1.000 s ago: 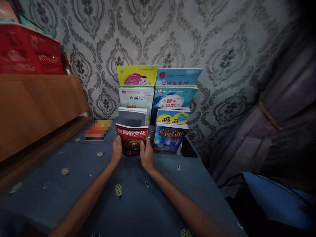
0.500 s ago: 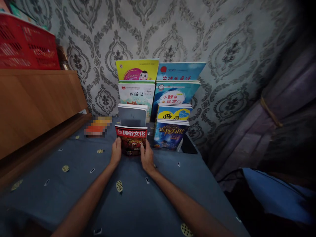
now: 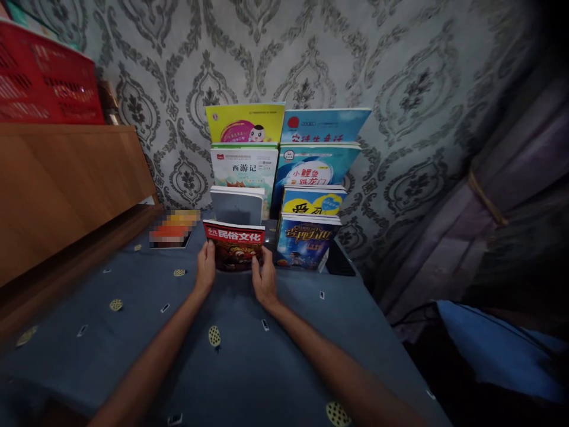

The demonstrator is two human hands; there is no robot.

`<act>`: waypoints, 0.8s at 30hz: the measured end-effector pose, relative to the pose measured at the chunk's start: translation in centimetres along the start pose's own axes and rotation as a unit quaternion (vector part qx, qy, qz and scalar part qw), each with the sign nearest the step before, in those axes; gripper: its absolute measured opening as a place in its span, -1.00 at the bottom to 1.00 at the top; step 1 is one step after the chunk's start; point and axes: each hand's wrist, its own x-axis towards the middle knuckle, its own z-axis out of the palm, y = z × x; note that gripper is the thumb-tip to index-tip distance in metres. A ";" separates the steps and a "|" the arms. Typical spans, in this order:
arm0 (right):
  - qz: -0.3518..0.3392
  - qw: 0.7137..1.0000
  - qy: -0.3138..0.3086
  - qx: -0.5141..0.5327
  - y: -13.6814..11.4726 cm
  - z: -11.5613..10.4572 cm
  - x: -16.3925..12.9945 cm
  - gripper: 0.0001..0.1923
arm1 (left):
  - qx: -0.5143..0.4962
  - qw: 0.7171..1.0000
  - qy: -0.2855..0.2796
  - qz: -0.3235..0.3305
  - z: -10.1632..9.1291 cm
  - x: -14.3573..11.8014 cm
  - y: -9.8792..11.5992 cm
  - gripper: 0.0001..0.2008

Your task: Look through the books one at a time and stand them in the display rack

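Observation:
Between my two hands a dark book with a red title band [image 3: 235, 246] is held nearly upright, its cover facing me. My left hand [image 3: 205, 265] grips its left edge, and my right hand [image 3: 264, 276] grips the lower right edge with the thumb on the cover. Right behind it stands a grey book [image 3: 237, 207]. Further back are a white book [image 3: 244, 166] and a yellow book [image 3: 244, 121]. To the right, a blue-purple book [image 3: 306, 243] stands in front of a yellow-and-blue book [image 3: 313, 201], a teal book [image 3: 317, 166] and a blue book [image 3: 329, 124].
A blue patterned cloth [image 3: 240, 379] covers the surface. On the left, a blurred-out orange item [image 3: 173, 228] lies beside a wooden cabinet [image 3: 66, 184] bearing a red basket [image 3: 48, 77]. A dark flat object [image 3: 340, 261] lies right of the books; a tied curtain [image 3: 462, 237] hangs further right.
The book in my hands has risen slightly, and its left side is a little higher and further left. Both hands keep their grip. The standing books look unchanged apart from a small camera shift.

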 end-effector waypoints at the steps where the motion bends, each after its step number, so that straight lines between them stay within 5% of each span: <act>1: -0.007 1.000 0.003 -0.001 -0.3 0.0 0.5 -0.67 | -0.001 1.000 0.003 0.009 0.1 0.4 0.4 -0.35; 13: -0.098 0.991 0.084 0.018 -2.9 0.0 9.6 -0.68 | -0.014 0.982 0.050 0.183 3.1 7.5 5.8 -0.42; 24: -0.136 0.989 0.059 -0.012 -2.4 0.0 10.3 -0.64 | -0.058 0.981 0.048 0.179 3.2 8.1 4.4 -0.45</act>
